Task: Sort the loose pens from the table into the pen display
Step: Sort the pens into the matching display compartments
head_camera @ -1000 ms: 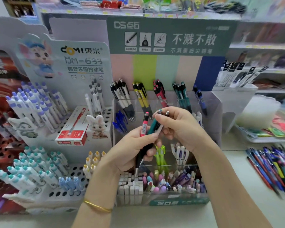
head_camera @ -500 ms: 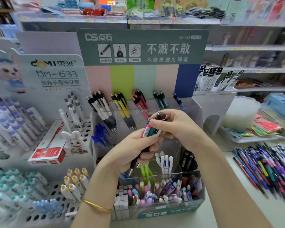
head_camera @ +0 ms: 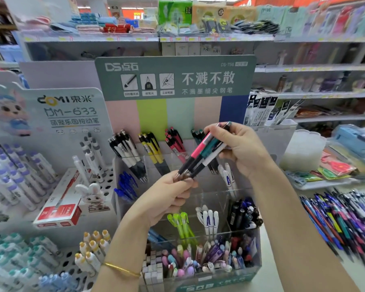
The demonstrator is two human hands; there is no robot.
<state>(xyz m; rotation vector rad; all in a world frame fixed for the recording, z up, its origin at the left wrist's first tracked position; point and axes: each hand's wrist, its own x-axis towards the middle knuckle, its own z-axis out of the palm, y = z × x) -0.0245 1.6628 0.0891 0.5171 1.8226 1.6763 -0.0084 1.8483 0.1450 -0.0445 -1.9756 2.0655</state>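
Note:
Both hands hold a small bundle of pens [head_camera: 202, 153] in front of the pen display [head_camera: 177, 79]: one pink, one teal, one white, all with black grips. My left hand [head_camera: 169, 197] pinches the tip ends low down. My right hand [head_camera: 240, 148] grips the upper clicker ends, so the bundle slants up to the right. The display's top row holds white-black pens [head_camera: 126, 152], yellow pens [head_camera: 152, 148], pink pens [head_camera: 175, 142] and teal pens [head_camera: 197, 133], the last partly hidden by my right hand. Loose pens [head_camera: 343, 220] lie in a pile on the table at right.
Clear front bins [head_camera: 207, 260] hold green pens, white pens, dark pens and small items. A white rack with purple and teal pens [head_camera: 19, 186] stands at left, with a red box [head_camera: 59, 207] and a rabbit figure [head_camera: 93, 197]. Trays and shelves fill the right and back.
The bundle has tilted from nearly upright to slanting up right. My right hand rose with the top ends, my left hand slid down to the tips. The view shifted up and right.

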